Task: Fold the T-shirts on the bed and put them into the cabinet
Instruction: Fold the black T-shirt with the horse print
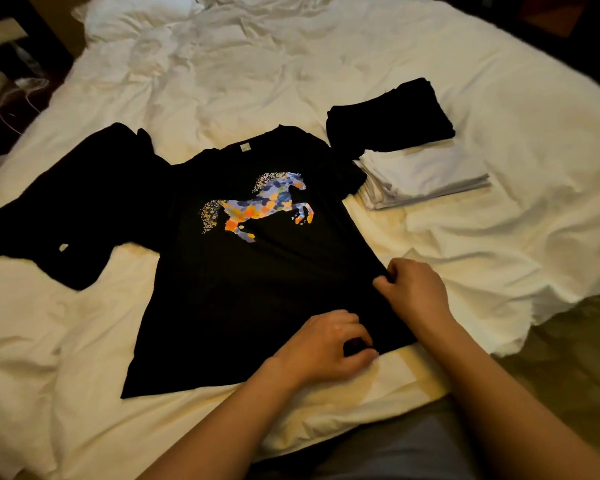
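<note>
Black shirt (243, 271) flat on bed (499, 98); our left hand (326, 344) pinches hem, right hand (413, 289) pinches side edge. We keep edge taut, fold toward horse print (257, 206).

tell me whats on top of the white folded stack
A folded black shirt overlaps the far edge of the white folded stack; the rest of its top is bare. How far the white stack runs beneath it is hidden.
</note>
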Demonstrator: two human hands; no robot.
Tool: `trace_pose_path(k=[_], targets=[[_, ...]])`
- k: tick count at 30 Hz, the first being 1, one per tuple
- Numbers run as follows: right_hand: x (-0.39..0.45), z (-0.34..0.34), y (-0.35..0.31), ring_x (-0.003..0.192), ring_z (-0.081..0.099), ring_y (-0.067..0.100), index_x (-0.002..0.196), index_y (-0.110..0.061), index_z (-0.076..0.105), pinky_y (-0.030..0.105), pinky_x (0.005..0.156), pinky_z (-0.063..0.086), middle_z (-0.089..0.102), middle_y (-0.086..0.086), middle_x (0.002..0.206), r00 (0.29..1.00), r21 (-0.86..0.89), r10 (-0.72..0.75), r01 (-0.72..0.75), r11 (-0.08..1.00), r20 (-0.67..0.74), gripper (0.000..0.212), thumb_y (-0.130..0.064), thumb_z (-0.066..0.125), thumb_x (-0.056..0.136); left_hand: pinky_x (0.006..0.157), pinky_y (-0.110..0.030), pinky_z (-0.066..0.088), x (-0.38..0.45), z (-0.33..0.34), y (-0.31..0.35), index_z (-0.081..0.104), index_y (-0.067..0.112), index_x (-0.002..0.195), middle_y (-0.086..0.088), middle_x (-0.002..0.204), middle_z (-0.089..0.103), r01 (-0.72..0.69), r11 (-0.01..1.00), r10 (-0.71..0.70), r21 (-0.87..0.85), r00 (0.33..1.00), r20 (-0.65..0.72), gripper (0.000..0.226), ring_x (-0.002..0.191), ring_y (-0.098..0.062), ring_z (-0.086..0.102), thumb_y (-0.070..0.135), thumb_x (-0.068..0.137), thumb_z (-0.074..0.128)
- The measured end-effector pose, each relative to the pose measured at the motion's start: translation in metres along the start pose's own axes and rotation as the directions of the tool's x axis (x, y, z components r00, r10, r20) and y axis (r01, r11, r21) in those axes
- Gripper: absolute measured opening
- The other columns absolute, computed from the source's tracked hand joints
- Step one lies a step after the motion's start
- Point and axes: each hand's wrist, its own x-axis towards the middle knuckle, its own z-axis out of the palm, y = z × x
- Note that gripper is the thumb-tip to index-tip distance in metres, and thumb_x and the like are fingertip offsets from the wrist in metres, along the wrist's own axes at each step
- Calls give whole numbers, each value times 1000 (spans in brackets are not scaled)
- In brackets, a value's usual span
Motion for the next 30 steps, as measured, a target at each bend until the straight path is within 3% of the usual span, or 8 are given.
trace_pose_path(k=[3,6,12,16,21,24,27,30], targets=[[1,5,-2,62,52,24,77,-13,51,31,49,32,51,0,65,998,-106,6,0,994,62,20,-29,61,83,80,-36,50,6,-3,-8,72,19,102,4,97,63,22,1000,-22,-5,999,-23,31,94,-15,58,46,93,60],[13,3,-5,69,52,25,92,-13,48,33,52,32,52,1,74,998,-85,21,-16,996,56,27,-33,63,84,91,-32,45,14,-5,-20,72,18,109,4,106,63,85,993,-75,78,989,-124,32,106,-15,55,44,95,59],[28,0,-13,86,55,21,102,-16,57,33,64,37,56,-3,86,993,53,0,6,999,-119,30,-45,58,93,114,-30,25,34,-19,-48,58,25,137,5,135,53,294,944,-272,152,951,-150,44,132,-13,42,42,98,57],[51,-2,-29,92,55,17,104,-18,59,34,73,43,59,-2,96,988,199,-14,45,979,-152,27,-42,57,94,109,-21,20,59,-38,-61,59,25,136,6,138,51,332,939,-308,90,929,-205,40,133,-10,38,38,98,58],[98,8,-47,112,57,21,126,-12,57,35,92,47,58,4,124,991,386,23,29,922,-129,38,-35,58,96,108,-23,26,98,-53,-79,58,25,136,6,136,50,350,937,-343,17,926,-156,37,131,-9,38,35,100,57],[125,16,-59,123,52,24,135,-9,52,37,100,44,53,10,134,995,404,24,15,914,-93,45,-32,56,97,104,-18,32,124,-59,-94,58,20,135,5,131,53,349,935,-355,-70,911,-211,33,124,-10,45,23,102,54],[146,24,-73,121,54,28,132,-6,54,42,100,47,56,13,131,989,473,119,-66,879,-84,50,-36,52,92,97,-8,33,152,-67,-110,60,18,131,5,127,57,362,921,-388,-140,866,-316,29,120,-9,49,16,103,50],[165,41,-83,116,59,27,130,-8,53,46,100,49,62,11,125,954,720,299,-185,669,-33,61,-42,48,80,99,-31,46,187,-76,-129,65,13,123,-1,120,62,361,913,-408,-191,829,-382,24,112,-16,56,18,103,52]])
